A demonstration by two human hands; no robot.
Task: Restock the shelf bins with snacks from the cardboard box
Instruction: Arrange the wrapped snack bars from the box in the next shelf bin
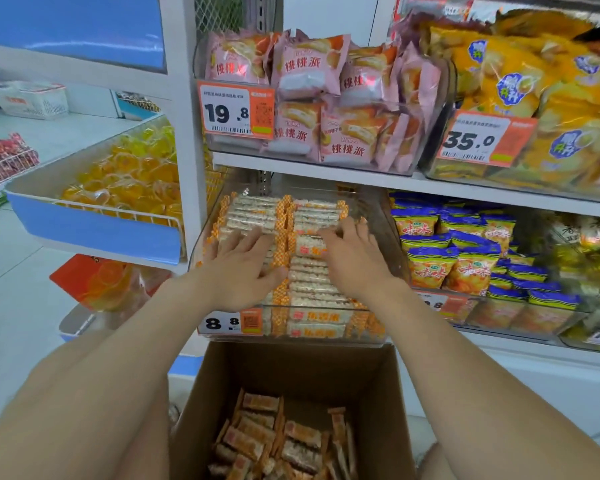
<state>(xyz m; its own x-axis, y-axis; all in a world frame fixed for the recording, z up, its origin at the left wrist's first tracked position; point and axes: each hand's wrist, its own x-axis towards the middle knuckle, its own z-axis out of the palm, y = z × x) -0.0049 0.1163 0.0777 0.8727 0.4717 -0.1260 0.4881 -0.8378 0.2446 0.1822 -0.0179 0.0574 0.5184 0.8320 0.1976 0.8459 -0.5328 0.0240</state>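
Near end of cardboard box (291,368) beyond bottom edge.

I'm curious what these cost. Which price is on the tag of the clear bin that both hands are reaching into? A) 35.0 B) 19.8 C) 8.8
C: the price tag on the clear bin under the left hand and right hand reads 8.8.

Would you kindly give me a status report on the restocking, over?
Left hand, right hand both resting on snack packs in clear bin. Cardboard box below holds more packs. Nothing blocking.
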